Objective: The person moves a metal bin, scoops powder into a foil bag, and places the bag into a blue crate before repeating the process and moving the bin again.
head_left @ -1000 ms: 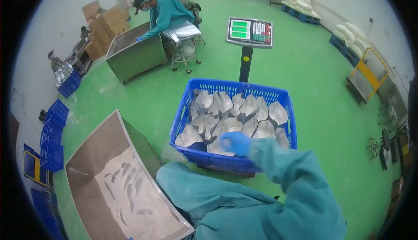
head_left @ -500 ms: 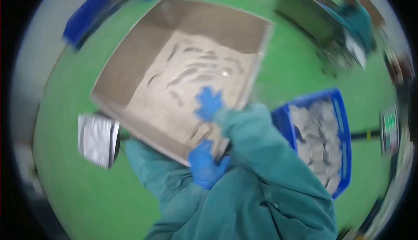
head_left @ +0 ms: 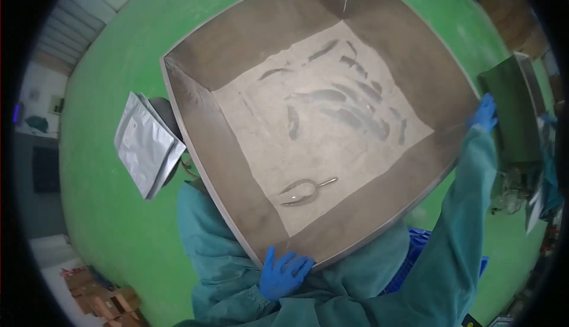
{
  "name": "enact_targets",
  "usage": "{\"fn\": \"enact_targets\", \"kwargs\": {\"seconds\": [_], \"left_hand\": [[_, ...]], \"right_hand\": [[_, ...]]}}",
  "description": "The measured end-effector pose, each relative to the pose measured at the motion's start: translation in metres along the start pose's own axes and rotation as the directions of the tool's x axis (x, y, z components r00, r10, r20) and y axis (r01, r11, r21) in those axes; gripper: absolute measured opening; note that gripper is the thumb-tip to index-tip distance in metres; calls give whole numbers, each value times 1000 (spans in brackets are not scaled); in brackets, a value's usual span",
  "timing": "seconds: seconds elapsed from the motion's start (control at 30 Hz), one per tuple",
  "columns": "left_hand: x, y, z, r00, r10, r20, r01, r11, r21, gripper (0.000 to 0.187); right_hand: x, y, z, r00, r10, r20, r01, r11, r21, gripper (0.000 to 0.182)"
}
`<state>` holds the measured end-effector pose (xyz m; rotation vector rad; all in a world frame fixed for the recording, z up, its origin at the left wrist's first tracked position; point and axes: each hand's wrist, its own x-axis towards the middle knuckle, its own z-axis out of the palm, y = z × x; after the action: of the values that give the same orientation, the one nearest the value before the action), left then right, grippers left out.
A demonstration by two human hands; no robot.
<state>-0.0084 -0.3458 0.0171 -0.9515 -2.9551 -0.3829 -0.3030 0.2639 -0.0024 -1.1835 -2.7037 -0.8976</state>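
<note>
A large metal bin (head_left: 213, 167) holds a layer of pale powder (head_left: 267, 143) marked with grooves. A metal scoop (head_left: 305, 191) lies on the powder near the bin's near corner. My left hand (head_left: 283, 275), in a blue glove, rests on the rim at that near corner with its fingers spread. At the right corner, my right hand (head_left: 484, 113), also gloved in blue, touches the rim; its fingers point upward and its palm side is hidden.
Silver pouches (head_left: 145, 146) lie on a round support left of the bin. Part of a blue crate (head_left: 415, 247) shows behind my right sleeve. Another metal bin (head_left: 510, 107) stands at the right. Cardboard boxes (head_left: 109, 300) are at the lower left.
The bin fills more of the view. My right hand has moved from above the powder to the right rim. My left hand is still at the near corner, and the blue crate is now mostly hidden.
</note>
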Motion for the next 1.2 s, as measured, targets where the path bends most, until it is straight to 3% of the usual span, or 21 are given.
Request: {"fn": "enact_targets", "kwargs": {"seconds": [0.1, 0.17, 0.2, 0.3, 0.37, 0.43, 0.5, 0.53, 0.6, 0.63, 0.67, 0.7, 0.73, 0.8, 0.9, 0.97, 1.0, 1.07, 1.13, 1.17, 1.2], "left_hand": [[33, -20, -23, 999, -28, 41, 29, 999, -41, 47], [59, -42, -44, 993, -92, 75, 97, 993, -73, 66], [82, -51, -55, 991, -129, 35, 131, 990, -47, 68], [113, -119, -57, 963, -168, -210, 186, 980, 73, 70], [152, -157, -58, 804, -446, -393, 458, 886, -68, 74], [182, -221, -43, 579, -728, -366, 646, 684, -339, 82], [221, -289, -53, 595, -800, -73, 797, 600, -68, 69], [244, -324, -53, 569, -822, -29, 823, 568, 31, 59], [285, -398, -48, 614, -788, 43, 789, 612, -55, 48], [314, -420, -54, 595, -793, 135, 791, 607, 79, 45], [335, -450, -53, 602, -773, 201, 794, 607, -41, 45], [357, -488, -46, 768, -609, 198, 571, 791, 218, 46], [381, -517, -37, 882, -404, 245, 267, 855, 445, 46], [434, -559, -23, 771, -619, 146, 585, 780, 222, 45], [487, -576, -20, 795, -578, 186, 497, 796, 346, 44], [498, -562, -33, 686, -698, 206, 672, 716, 191, 45], [502, -583, -21, 688, -698, 198, 674, 716, 182, 45], [509, -619, -4, 830, -498, 252, 453, 865, 218, 45], [478, -497, -40, 746, -657, 110, 574, 718, 393, 43], [467, -504, -40, 721, -690, 64, 658, 711, 248, 41], [456, -515, -30, 694, -720, 28, 715, 693, 94, 39]], "right_hand": [[31, 0, -13, 995, 53, 82, -64, 990, 127, 78], [39, -2, -44, 911, -104, 398, 44, 987, 157, 72], [57, -3, -28, 903, -112, 414, 55, 987, 148, 72], [60, 3, -12, 914, -200, 354, 34, 904, 426, 62], [52, -10, -13, 975, -74, 211, -32, 887, 461, 54], [47, -20, -14, 968, -69, 243, -57, 877, 477, 56], [32, -31, -25, 950, -57, 307, -94, 886, 455, 57], [24, -38, -29, 944, -48, 327, -123, 868, 482, 54], [17, -49, -43, 926, -2, 377, -197, 849, 490, 50], [12, -57, -51, 910, 29, 414, -240, 851, 468, 47], [13, -62, -51, 894, 3, 448, -233, 858, 459, 49], [19, -68, -50, 881, -20, 474, -225, 862, 455, 51], [29, -73, -45, 878, -34, 477, -206, 873, 441, 50], [38, -83, -46, 871, -17, 491, -209, 891, 403, 49], [46, -91, -37, 886, -11, 464, -145, 943, 300, 48], [57, -82, -17, 921, -197, 335, 137, 971, 195, 43], [52, -85, -24, 926, -194, 324, 136, 971, 195, 43], [40, -87, -43, 884, -229, 408, 250, 968, 2, 38], [23, -85, -73, 813, -84, 577, 74, 996, 40, 31], [23, -71, -53, 833, 59, 550, -242, 933, 266, 34], [8, -70, -67, 859, -12, 513, -114, 970, 215, 34]]}}
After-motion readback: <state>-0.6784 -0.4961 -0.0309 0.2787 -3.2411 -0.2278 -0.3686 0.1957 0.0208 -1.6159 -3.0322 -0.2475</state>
